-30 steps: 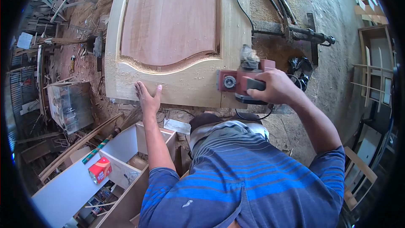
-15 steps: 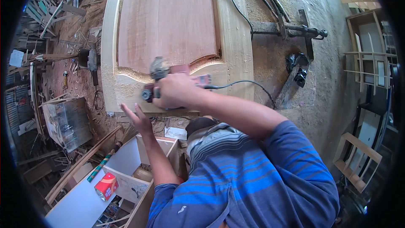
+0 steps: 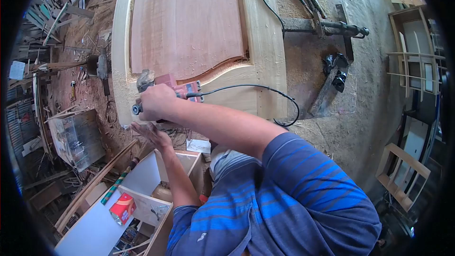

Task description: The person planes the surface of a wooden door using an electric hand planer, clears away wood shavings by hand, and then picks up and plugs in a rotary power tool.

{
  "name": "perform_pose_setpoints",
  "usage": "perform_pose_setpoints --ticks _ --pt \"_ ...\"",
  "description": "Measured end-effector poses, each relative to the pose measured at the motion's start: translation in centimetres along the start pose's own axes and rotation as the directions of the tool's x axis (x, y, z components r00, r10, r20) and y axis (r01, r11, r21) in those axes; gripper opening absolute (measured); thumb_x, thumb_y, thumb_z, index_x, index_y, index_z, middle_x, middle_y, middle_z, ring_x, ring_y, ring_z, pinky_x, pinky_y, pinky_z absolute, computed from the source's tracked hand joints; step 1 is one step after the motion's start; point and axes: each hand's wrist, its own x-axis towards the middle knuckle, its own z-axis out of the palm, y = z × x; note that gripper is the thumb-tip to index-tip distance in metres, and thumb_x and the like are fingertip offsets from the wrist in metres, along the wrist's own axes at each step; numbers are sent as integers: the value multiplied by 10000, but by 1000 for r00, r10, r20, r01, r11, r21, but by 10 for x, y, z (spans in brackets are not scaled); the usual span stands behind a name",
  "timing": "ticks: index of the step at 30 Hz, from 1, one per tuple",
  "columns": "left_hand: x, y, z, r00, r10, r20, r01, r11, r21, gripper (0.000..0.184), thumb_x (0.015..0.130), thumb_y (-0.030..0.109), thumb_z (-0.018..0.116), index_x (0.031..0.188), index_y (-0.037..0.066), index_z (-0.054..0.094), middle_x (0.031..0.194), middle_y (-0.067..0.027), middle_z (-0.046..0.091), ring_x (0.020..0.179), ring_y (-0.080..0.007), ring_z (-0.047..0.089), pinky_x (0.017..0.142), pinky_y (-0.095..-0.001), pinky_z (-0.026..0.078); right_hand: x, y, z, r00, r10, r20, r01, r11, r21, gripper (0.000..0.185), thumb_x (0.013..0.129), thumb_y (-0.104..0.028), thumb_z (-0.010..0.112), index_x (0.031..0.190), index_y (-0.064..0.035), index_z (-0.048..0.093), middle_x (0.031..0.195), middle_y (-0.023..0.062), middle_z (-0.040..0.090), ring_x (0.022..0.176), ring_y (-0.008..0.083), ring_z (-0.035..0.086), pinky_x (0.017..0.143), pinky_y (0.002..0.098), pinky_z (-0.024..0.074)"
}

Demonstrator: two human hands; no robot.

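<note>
At the lower left corner of the wooden door (image 3: 189, 33), the red electric planer (image 3: 178, 86) sits on the bottom rail, just below the curved edge of the recessed panel (image 3: 187, 23); the door lies flat, with the bench (image 3: 303, 73) showing beyond its right edge. The principal hazard is judged to be the left hand (image 3: 154, 136), which is just beside the tool at the door's near edge; a slip or an overrun past that edge could bring the sole or blade against it. A second risk is tipping; with little rail left beneath the front of the planer, loss of level pressure at the corner could gouge or round the wood. A third is the black cord (image 3: 246, 86), which arcs from the rear of the tool over the rail and loops beyond the door's right edge; a snag there could jerk the planer off line. The right hand (image 3: 159, 102) has its fingers wrapped around the top handle of the planer; the right forearm reaches diagonally across the front of the body, elbow out to the right. The left hand is open, fingers extended and gripping nothing visible; its forearm rises from below; whether it touches the door edge cannot be told.
</note>
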Motion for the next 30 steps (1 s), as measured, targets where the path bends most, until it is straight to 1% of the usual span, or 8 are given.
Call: perform_pose_setpoints --ticks 5,6,12,13,16,19,27,30 --pt "-13 -22 26 979 9 203 -37 990 133 981 1127 630 475 1743 -51 129 1829 -285 101 1709 -415 68 1390 -506 64 -67 52 -55 998 67 18 -66 995 -74 583 834 -571 739 1039 -36 846 1044 206 821 974 382 807 875 496 645" --pt "-16 -3 24 964 15 265 -67 980 189 1030 1094 634 549 1707 -113 193 1799 -345 139 1697 -460 93 1387 -512 111 -88 61 -75 993 112 33 -109 991 -77 579 835 -581 730 1047 -56 849 1023 203 820 965 387 806 879 502 639" --pt "-33 55 44 927 -43 373 -101 928 358 1148 1013 619 674 1722 -104 133 1803 -349 118 1703 -449 78 1393 -499 88 -200 138 -152 981 193 -5 -189 956 -223 502 907 -583 680 1156 -180 845 1011 193 819 970 378 799 925 503 631" --pt "-33 63 46 925 -50 377 -102 923 371 1157 1007 614 683 1723 -103 127 1803 -349 117 1704 -446 77 1393 -497 85 -219 150 -165 971 239 15 -233 958 -168 499 912 -582 672 1192 -206 842 995 214 810 957 375 798 923 509 630" --pt "-35 90 54 902 1 431 -145 942 302 1222 967 610 731 1711 -133 108 1785 -395 92 1699 -476 57 1390 -519 60 -270 183 -198 940 340 -12 -338 928 -155 561 890 -610 741 1312 -250 824 1017 236 802 1000 399 783 956 512 617" --pt "-35 95 63 902 34 431 -176 940 293 1262 953 626 747 1702 -151 94 1772 -424 73 1693 -501 43 1385 -543 53 -298 202 -218 944 330 -22 -330 936 -125 527 852 -494 814 1252 -152 844 1028 240 803 982 405 779 969 486 602" --pt "-32 91 57 896 44 441 -189 939 289 1139 1015 603 697 1717 -108 152 1796 -361 127 1700 -466 76 1391 -517 81 -263 184 -193 968 249 31 -240 955 -174 562 860 -571 766 1228 -154 849 977 237 803 948 402 784 930 489 618" --pt "-23 85 49 905 -46 423 23 998 60 997 1078 534 639 1719 -88 195 1805 -317 177 1702 -435 117 1393 -498 109 -225 158 -156 977 200 68 -189 972 -143 549 854 -593 732 1186 -173 853 979 229 809 922 402 793 916 505 626"
